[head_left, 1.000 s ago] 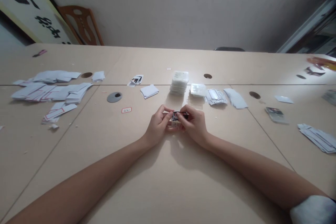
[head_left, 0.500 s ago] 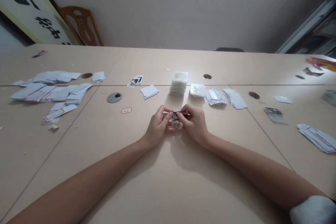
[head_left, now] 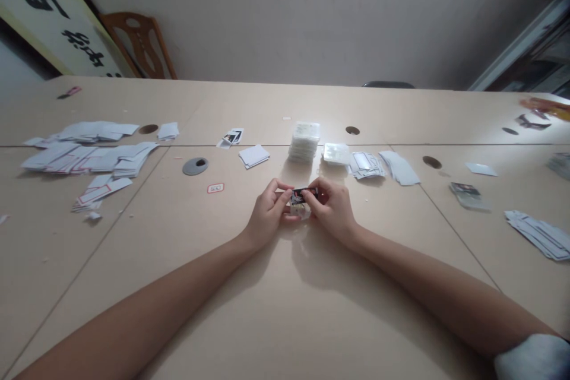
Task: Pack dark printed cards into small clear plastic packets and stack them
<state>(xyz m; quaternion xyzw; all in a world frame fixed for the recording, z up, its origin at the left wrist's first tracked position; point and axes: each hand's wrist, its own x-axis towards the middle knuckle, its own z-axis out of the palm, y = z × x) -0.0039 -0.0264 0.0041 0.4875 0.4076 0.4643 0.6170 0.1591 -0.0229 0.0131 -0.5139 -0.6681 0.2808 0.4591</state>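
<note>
Between my hands is a small clear plastic case (head_left: 301, 212) with a dark printed card (head_left: 299, 196) at its upper part. My left hand (head_left: 268, 211) grips the left side, thumb on top and fingers beneath. My right hand (head_left: 332, 208) holds the right side, its thumb pressed onto the dark card. Fingers cover both ends, so I cannot tell whether the card lies in the case or on it. Just beyond stand a tall stack of clear cases (head_left: 304, 142) and a shorter stack of cases (head_left: 336, 154).
White cards (head_left: 253, 156) lie left of the stacks, with a few photo cards (head_left: 230, 138) behind. Framed cards (head_left: 366, 164) and white slips (head_left: 399, 167) lie to the right. Piles of paper slips (head_left: 89, 157) cover the far left. A clear case with a dark picture (head_left: 469, 196) rests at right.
The dark card's face shows a little more fully between my thumbs. Both hands keep their hold in almost the same place.
</note>
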